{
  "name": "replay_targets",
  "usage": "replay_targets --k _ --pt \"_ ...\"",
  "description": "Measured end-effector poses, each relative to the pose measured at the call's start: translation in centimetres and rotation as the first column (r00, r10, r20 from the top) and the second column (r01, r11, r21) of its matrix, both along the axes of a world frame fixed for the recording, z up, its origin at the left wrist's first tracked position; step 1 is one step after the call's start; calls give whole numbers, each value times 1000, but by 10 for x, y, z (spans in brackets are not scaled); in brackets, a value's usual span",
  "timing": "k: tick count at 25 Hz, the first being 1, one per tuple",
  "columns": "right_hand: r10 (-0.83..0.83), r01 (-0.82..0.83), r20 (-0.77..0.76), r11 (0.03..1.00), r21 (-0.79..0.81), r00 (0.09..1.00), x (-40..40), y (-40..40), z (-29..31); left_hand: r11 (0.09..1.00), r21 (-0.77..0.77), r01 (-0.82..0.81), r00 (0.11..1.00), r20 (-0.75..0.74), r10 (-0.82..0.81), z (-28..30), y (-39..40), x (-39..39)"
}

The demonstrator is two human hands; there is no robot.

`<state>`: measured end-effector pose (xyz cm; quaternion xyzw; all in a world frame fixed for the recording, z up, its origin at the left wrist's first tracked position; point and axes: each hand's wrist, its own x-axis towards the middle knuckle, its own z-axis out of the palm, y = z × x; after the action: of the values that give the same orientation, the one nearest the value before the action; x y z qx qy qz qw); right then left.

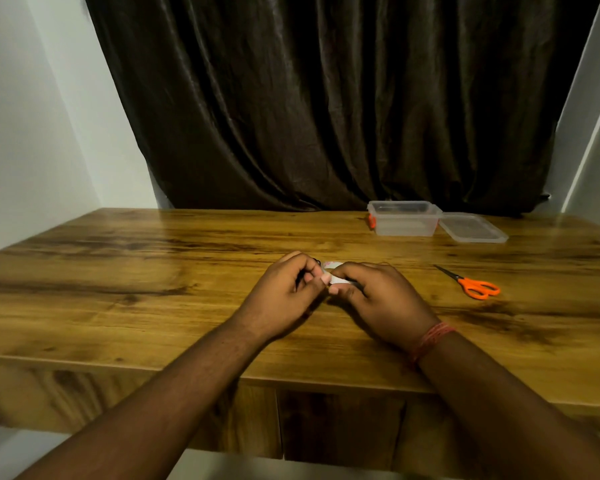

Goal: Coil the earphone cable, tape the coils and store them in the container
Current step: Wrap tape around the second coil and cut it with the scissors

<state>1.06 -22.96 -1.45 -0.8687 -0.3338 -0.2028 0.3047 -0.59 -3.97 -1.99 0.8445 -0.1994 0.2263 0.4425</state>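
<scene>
The biggest thing is the dark brown curtain (326, 98) at 12 o'clock, with white walls (32, 133) on both sides. Under it is the wide wooden table (153, 289), flat and smooth, a good place to rest your wrists.

At 1 o'clock, far back, stands the clear plastic container (404, 220), open, with its lid (473, 228) lying just beside it. At 3 o'clock lie the orange scissors (478, 287), well apart from your hands.

Your hands meet in the middle of the table. Your left hand (284, 292) and your right hand (378, 299) both have curled fingers, and both pinch a small white piece of tape (335, 279) between them. A little dark bit of the earphone cable (316, 260) peeks out over your left fingers; the rest is hidden.

The cable is likely light, thin and bendy, so the loops may spring open. Hold the bunch tight across its loops. The tape is soft and sticky, so hold it by its ends.
</scene>
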Motion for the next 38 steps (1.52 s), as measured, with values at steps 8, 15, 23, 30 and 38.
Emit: replay_targets --k 8,15,23,30,38 --pt "-29 33 57 996 -77 998 -2 1 2 996 88 -30 998 51 26 0 0 1" --pt "-26 27 21 998 -58 999 -2 2 2 998 62 -24 999 42 21 -2 1 5" --pt "-36 36 5 999 -21 999 2 0 -1 984 -176 30 983 -171 -61 -4 -1 7" --pt "-16 15 -13 999 -32 1000 0 1 0 999 -11 -32 996 -82 31 1 -1 -1" --pt "-15 14 -31 999 -51 999 1 0 -1 970 -240 48 980 -178 -93 0 3 0"
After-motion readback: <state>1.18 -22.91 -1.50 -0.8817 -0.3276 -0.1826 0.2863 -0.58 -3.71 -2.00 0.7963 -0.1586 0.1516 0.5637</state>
